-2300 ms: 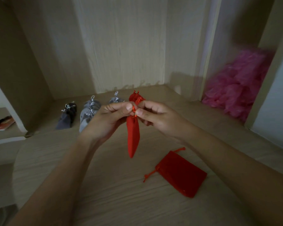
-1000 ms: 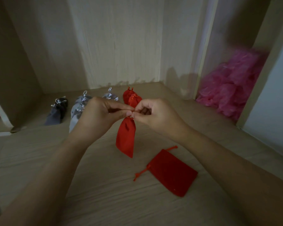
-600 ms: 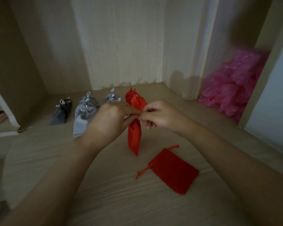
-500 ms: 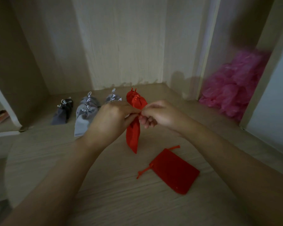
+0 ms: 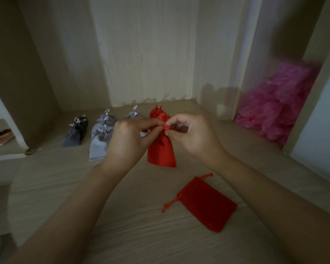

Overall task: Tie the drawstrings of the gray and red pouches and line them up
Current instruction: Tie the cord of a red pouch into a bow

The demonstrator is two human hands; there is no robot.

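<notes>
Both hands met at the neck of a red pouch. The left hand and the right hand each pinched its drawstring between thumb and fingertips, the other fingers curled in. The pouch hung below the fingertips with its gathered neck between them; whether its bottom touched the wooden surface could not be told. Just beyond the fingers stood a tied red pouch. Left of the left hand's fingers ran a row of gray pouches with silver knots, the darkest pouch farthest off. Nearer the person than the fingers, below the right wrist, a flat red pouch lay with its strings loose. On that showing the gray ones looked finished, one red was tied, one was mid-knot, and the flat one remained to be tied and set in line.
</notes>
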